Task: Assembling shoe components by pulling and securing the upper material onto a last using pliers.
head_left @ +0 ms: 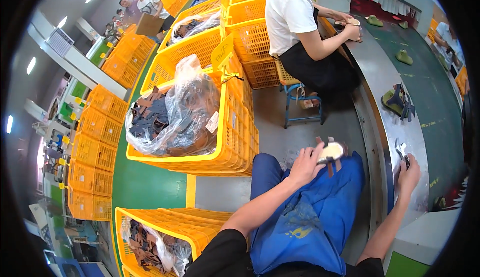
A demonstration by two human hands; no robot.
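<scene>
My left hand (305, 167) is closed around a sandal (332, 153) above my blue apron (315, 217). The sandal's pale sole faces up, and brown strap ends stick out on both sides. Over the metal ledge to the right, my right hand (409, 176) has its fingers closed at the dark handle of a metal hand tool (401, 150); its exact kind is too small to make out. Farther up the ledge sits a green shoe last with dark straps (397, 101), apart from both hands.
A green conveyor belt (425, 97) carrying green lasts (404, 57) runs beyond the metal ledge (372, 62). Yellow crates (235, 127) with bagged leather pieces (187, 112) stand at left. Ahead, a co-worker (305, 32) sits on a blue-legged stool (303, 119), handling a shoe.
</scene>
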